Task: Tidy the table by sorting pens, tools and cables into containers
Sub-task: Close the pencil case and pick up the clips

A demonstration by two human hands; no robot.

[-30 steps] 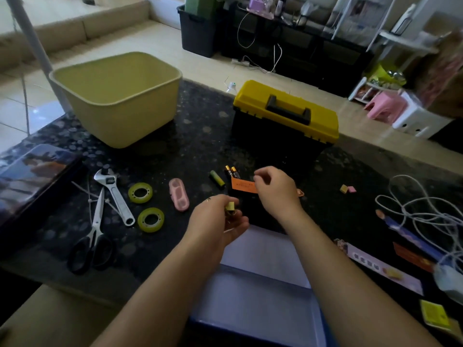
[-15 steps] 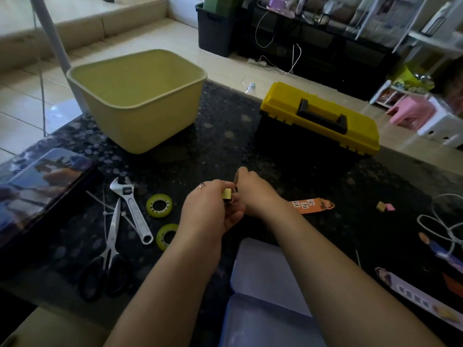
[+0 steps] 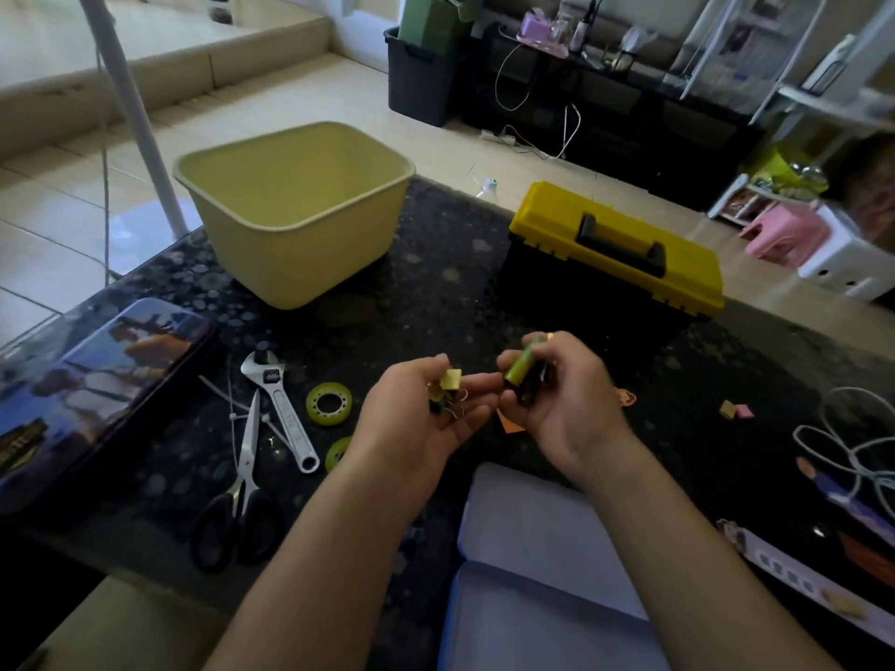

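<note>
Dark speckled table (image 3: 436,293), tiled floor beyond.

Head view: left hand (image 3: 416,418) curls round small clips (image 3: 448,382), one of them yellow. The right hand (image 3: 566,404), just beside it, grips a green battery (image 3: 520,368) with dark ones.

From the hands:
- yellow tub (image 3: 295,210) at 11 o'clock
- yellow-lidded toolbox (image 3: 615,249) at 1
- wrench (image 3: 281,409), scissors (image 3: 242,481) and tape roll (image 3: 329,404) at 9
- white cable (image 3: 847,447) at 3
- blue case (image 3: 532,573) at 6, partly covered by the forearms

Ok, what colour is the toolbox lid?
Yellow lid, with a black handle; clearest in the head view.
</note>
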